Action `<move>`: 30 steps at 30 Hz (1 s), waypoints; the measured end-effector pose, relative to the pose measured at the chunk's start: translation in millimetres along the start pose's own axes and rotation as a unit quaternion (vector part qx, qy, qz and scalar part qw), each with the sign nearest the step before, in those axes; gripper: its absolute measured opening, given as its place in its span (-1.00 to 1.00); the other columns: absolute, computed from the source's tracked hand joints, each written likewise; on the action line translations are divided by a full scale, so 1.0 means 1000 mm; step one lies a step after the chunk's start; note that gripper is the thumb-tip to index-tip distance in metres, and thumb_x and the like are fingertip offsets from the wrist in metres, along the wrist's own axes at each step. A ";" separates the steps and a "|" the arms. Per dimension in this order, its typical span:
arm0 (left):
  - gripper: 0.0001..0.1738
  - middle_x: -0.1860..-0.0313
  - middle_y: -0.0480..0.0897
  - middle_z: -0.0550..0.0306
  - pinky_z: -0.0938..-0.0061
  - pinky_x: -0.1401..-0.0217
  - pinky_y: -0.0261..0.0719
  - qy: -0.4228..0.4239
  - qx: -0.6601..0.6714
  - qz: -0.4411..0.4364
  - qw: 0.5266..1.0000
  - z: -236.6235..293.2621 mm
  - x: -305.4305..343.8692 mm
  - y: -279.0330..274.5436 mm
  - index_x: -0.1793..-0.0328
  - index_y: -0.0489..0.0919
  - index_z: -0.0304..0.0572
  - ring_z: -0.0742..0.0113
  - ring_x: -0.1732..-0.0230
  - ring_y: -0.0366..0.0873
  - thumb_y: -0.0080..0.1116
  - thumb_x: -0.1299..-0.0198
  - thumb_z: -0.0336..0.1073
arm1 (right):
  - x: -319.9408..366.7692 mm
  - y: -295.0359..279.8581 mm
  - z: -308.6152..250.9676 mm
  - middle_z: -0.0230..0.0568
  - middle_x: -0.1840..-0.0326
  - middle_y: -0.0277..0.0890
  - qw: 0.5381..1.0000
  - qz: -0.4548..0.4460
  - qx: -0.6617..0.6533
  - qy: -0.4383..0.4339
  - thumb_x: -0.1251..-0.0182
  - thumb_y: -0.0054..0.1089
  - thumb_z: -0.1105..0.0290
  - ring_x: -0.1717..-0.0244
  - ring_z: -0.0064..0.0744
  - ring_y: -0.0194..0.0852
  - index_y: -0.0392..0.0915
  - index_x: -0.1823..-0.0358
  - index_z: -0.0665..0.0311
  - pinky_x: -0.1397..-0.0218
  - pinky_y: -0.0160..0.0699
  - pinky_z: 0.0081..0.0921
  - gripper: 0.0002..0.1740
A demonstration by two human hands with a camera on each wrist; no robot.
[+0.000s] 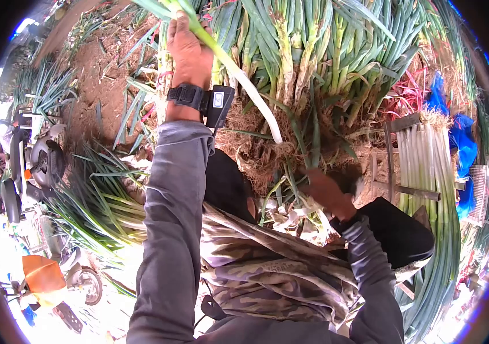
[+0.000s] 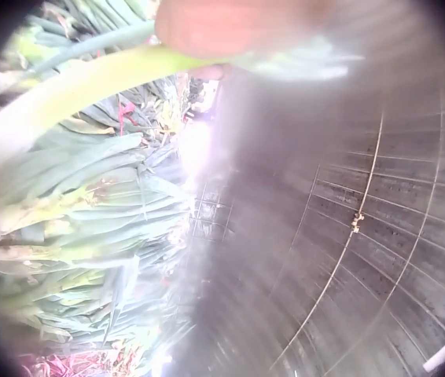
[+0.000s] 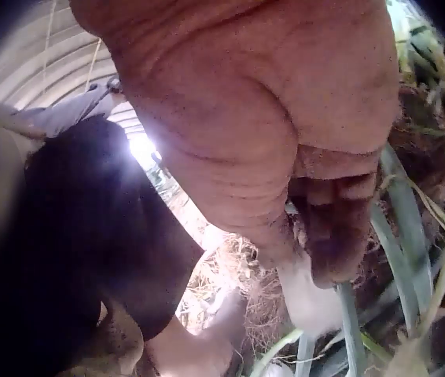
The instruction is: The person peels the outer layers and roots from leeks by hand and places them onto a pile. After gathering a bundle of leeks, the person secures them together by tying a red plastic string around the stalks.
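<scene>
My left hand [image 1: 190,54] is raised at the top of the head view and grips a long green onion [image 1: 250,92] by its green upper part. The white shaft slants down to the right, its root end [image 1: 280,143] over a mass of roots. In the left wrist view the same stalk curves out from under the blurred fingers [image 2: 230,27]. Lower down, my right hand [image 1: 330,195] is blurred and apart from that stalk. The right wrist view shows its fingers [image 3: 336,243] curled, with a pale strip [image 3: 310,302] pinched between them and the thumb.
Bundles of green onions [image 1: 313,46] stand upright ahead, roots down. More lie in a heap [image 1: 101,200] on the left and in a wooden rack [image 1: 422,194] on the right. Peeled scraps [image 1: 290,218] litter the ground near my knees. Motorbikes [image 1: 43,155] stand far left.
</scene>
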State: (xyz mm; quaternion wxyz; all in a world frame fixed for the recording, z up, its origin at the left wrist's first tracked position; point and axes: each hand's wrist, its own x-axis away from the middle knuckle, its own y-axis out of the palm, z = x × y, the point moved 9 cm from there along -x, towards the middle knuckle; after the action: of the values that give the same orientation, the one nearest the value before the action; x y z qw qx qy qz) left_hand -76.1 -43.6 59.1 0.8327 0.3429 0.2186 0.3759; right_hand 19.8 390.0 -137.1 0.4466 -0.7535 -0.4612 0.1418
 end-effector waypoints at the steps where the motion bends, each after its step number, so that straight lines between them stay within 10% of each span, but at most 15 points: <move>1: -0.76 0.22 0.61 0.08 0.29 0.18 0.61 -0.002 0.000 -0.027 1.000 -0.003 0.002 0.009 -0.08 0.51 -0.16 0.20 0.27 0.55 0.17 -0.49 -0.18 | -0.007 -0.031 -0.003 0.10 -0.25 0.51 0.985 0.086 -0.150 0.004 -0.50 0.25 0.14 -0.18 -0.18 0.61 0.44 -0.42 0.23 -0.28 0.59 -0.25 -0.43; 7: -0.69 0.21 0.64 0.05 0.32 0.13 0.61 -0.077 0.056 -0.097 0.991 -0.030 0.040 0.061 -0.05 0.53 -0.20 0.20 0.23 0.55 0.25 -0.44 -0.12 | -0.081 -0.161 -0.069 -0.01 0.14 0.69 0.931 0.278 -0.233 -0.048 -0.45 0.28 0.41 0.26 -0.31 0.68 0.62 -0.10 0.39 0.18 0.66 -0.39 -0.72; 15: -0.64 0.17 0.65 0.06 0.38 0.07 0.60 -0.123 0.098 -0.184 0.970 -0.052 0.063 0.086 -0.07 0.57 -0.18 0.25 0.22 0.54 0.32 -0.39 -0.09 | -0.117 -0.168 -0.100 -0.40 0.48 0.58 0.899 0.170 -0.403 -0.029 -0.46 0.30 0.39 0.48 -0.70 0.45 0.71 0.04 0.39 0.41 0.46 -0.58 -0.80; 24: -0.57 0.13 0.61 0.16 0.43 0.14 0.66 -0.156 0.150 -0.217 0.952 -0.046 0.074 0.098 -0.28 0.53 -0.18 0.32 0.16 0.58 0.27 -0.43 -0.11 | -0.115 -0.182 -0.103 -0.20 0.46 0.63 0.937 0.285 -0.195 -0.059 -0.33 0.26 0.45 0.45 -0.48 0.56 0.68 0.15 0.39 0.41 0.53 -0.43 -0.84; 30: -0.52 0.16 0.55 0.16 0.42 0.17 0.64 -0.172 0.234 -0.214 0.933 -0.036 0.056 0.086 -0.39 0.46 -0.27 0.33 0.22 0.51 0.16 -0.50 -0.14 | -0.085 -0.159 -0.037 -0.34 0.43 0.58 0.866 0.244 -0.423 0.108 -0.45 0.23 0.39 0.48 -0.59 0.52 0.64 0.05 0.36 0.45 0.53 -0.54 -0.80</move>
State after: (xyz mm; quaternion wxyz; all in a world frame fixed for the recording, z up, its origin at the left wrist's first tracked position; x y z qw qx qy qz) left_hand -104.7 55.8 92.2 0.8144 0.5325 0.2220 0.0627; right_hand -92.9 328.4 -5.7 0.0837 -0.9691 -0.2276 -0.0447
